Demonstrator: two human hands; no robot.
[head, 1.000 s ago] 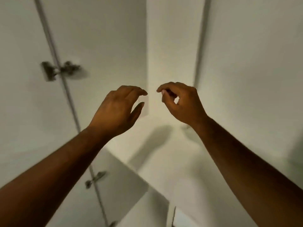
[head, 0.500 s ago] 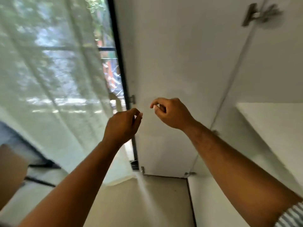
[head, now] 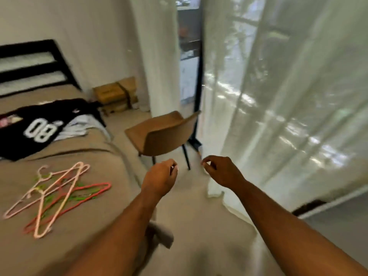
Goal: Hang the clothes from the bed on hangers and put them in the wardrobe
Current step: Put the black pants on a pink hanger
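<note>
A bed (head: 83, 156) with a tan cover fills the left. On it lies a black shirt (head: 25, 136) with a white "80", and a pale grey garment (head: 79, 126) beside it. Several plastic hangers (head: 53, 194), pink, red and green, lie in a loose pile nearer to me. My left hand (head: 160, 179) and my right hand (head: 222, 172) hover over the floor beside the bed, fingers curled, with nothing in them. The wardrobe is out of view.
A brown chair (head: 163, 134) stands on the floor just beyond my hands. Sheer white curtains (head: 278, 106) hang along the right over a window. A cardboard box (head: 116, 93) sits by the far wall next to the black headboard (head: 37, 64).
The view has swung from the wardrobe interior, past the window, round to the bed. Both hands stayed raised in front of me with fingers curled and empty.
</note>
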